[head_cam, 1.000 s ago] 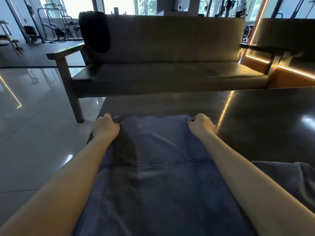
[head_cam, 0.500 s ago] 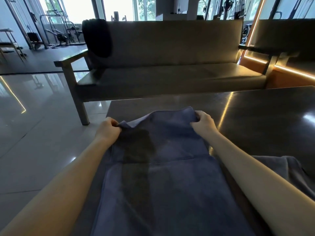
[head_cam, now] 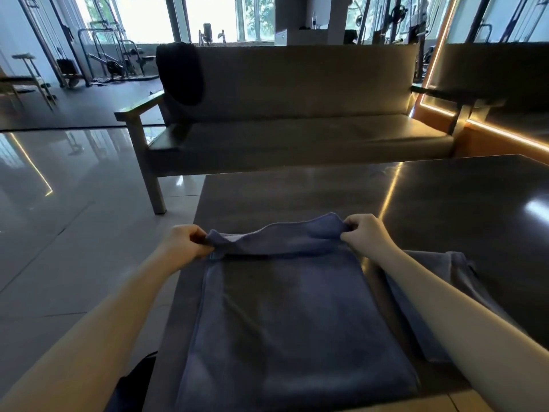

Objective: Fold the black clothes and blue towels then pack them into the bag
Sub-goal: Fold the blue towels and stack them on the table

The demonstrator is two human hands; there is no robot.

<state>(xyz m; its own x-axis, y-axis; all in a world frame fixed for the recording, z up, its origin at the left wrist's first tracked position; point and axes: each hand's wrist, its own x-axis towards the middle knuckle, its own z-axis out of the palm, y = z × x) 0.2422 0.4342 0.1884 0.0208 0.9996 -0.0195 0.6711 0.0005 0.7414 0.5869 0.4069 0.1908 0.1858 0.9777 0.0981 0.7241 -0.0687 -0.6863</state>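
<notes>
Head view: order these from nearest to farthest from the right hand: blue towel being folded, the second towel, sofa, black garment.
1. blue towel: its far corner is pinched in the right hand.
2. second towel: on the table, just right of that forearm.
3. sofa: beyond the table.
4. black garment: draped over the sofa's back, left end.

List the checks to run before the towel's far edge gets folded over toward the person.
1. Left hand pinches the far-left corner of the blue towel: ok.
2. Right hand pinches the far-right corner: ok.
3. Far edge raised off the table: ok.
4. Near part of the towel lies flat: ok.
5. Second cloth at right clear of the fold: cannot tell, the forearm covers part of it.
</notes>
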